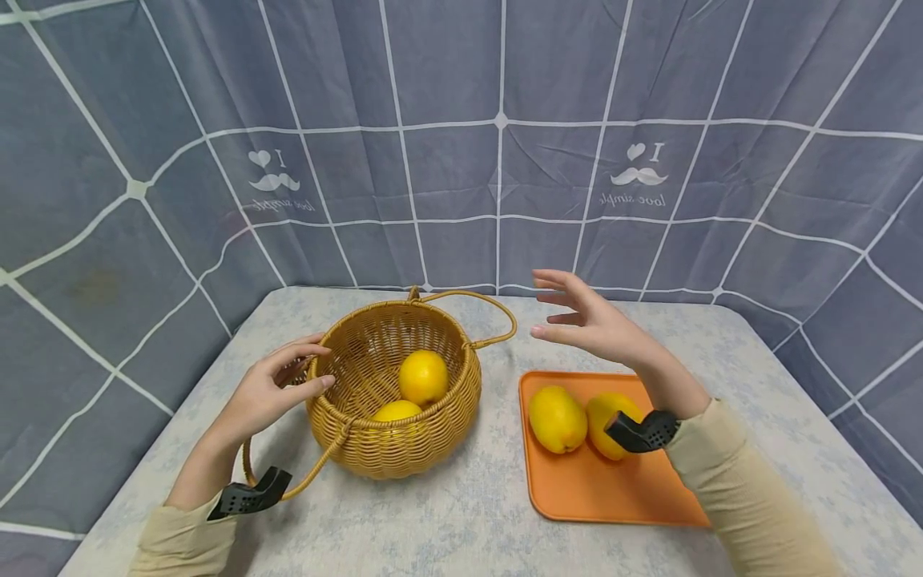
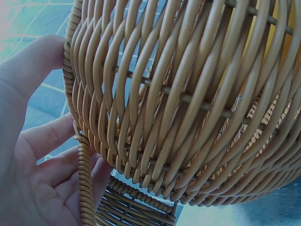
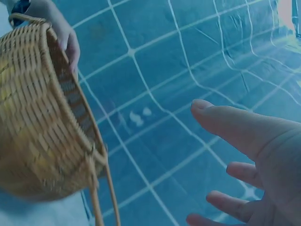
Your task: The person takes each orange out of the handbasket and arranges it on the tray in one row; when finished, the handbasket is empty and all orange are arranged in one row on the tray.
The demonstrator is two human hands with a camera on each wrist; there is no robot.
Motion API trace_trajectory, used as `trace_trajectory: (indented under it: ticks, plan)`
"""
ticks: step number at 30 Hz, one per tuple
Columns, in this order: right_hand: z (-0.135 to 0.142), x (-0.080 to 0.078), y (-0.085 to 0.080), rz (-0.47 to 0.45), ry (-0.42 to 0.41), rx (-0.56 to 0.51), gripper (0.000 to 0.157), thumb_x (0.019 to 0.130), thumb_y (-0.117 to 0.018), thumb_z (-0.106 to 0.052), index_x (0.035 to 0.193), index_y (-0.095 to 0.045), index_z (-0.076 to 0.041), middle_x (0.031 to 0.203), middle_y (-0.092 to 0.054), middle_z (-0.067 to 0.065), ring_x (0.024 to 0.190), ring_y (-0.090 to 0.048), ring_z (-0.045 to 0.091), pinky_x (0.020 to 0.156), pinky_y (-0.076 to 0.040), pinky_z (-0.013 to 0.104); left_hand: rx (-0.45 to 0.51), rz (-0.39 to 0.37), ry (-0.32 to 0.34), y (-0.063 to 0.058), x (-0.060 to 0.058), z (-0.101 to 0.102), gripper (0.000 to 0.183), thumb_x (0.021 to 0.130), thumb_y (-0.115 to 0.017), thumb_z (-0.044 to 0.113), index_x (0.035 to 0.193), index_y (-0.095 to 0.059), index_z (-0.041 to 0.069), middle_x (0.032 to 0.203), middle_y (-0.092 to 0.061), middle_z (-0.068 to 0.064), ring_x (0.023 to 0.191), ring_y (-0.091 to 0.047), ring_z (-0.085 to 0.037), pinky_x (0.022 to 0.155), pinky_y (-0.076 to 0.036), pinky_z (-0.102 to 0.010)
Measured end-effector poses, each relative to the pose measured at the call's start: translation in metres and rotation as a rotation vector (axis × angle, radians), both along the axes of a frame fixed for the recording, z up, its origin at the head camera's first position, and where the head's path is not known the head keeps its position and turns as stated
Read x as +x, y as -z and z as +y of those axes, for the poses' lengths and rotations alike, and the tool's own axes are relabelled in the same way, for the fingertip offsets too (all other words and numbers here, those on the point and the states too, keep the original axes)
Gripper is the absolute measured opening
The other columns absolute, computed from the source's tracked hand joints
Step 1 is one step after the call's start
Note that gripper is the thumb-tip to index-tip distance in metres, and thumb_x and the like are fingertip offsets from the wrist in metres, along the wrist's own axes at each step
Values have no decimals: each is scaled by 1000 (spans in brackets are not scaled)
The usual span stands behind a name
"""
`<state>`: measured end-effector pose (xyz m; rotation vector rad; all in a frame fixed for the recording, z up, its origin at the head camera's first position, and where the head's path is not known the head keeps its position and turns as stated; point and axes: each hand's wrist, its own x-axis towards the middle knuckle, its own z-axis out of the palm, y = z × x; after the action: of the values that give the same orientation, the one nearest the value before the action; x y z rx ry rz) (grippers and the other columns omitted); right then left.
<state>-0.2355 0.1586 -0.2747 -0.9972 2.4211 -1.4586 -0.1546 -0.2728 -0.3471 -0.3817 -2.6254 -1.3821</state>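
Note:
A round wicker basket (image 1: pixel 397 449) stands on the left half of the table, holding a yellow fruit (image 1: pixel 423 377) and a second yellow fruit (image 1: pixel 397 412) partly hidden by the near rim. My left hand (image 1: pixel 267 393) grips the basket's left rim, with the thumb at the edge; the left wrist view shows the fingers (image 2: pixel 51 134) by the handle's base. Raised in the air to the basket's right, my right hand (image 1: pixel 594 320) holds nothing. Its fingers are spread and loosely bent, apart from the basket handle (image 1: pixel 505 336).
On the right lies an orange tray (image 1: pixel 598 497) with two yellow fruits, a left one (image 1: pixel 558 420) and a right one (image 1: pixel 613 405) partly covered by the right wrist camera (image 1: pixel 642 433). A grey checked curtain (image 1: pixel 447 176) hangs behind the pale patterned table (image 1: pixel 461 513).

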Motion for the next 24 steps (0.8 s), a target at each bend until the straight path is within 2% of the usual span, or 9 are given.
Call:
trace_trajectory:
  ticks: [5,11,19,24]
  plan:
    - [-33,-9,-14,-30,-54,-15,69,88,-68,-21,145,-30,-19,147,-32,4,132,-36,24,103,-39,43,5,9,1,1,0,0,40,88,-68,23,122,-58,5,144,-40,-6,129,-38,-30,94,-32,-4]
    - [-69,-19,-22,-79,-98,0,67,86,-70,-27,143,-35,-25,142,-39,1,129,-41,21,102,-40,40,7,5,1,0,1,-1,40,88,-68,23,122,-58,5,144,-40,-6,129,-39,-29,94,-32,-4]
    - [-116,-34,-22,-164,-199,2,63,86,-70,-21,141,-39,-21,138,-44,5,122,-50,24,96,-45,37,9,-3,-1,0,0,-1,40,88,-68,24,122,-59,8,145,-39,-5,130,-37,-29,94,-31,-4]
    - [-142,-38,-19,-204,-239,76,63,84,-71,-20,140,-41,-18,135,-46,5,119,-52,23,94,-47,32,13,-1,-5,1,-1,-2,40,88,-69,24,122,-59,6,144,-40,-6,130,-38,-29,94,-31,-4]
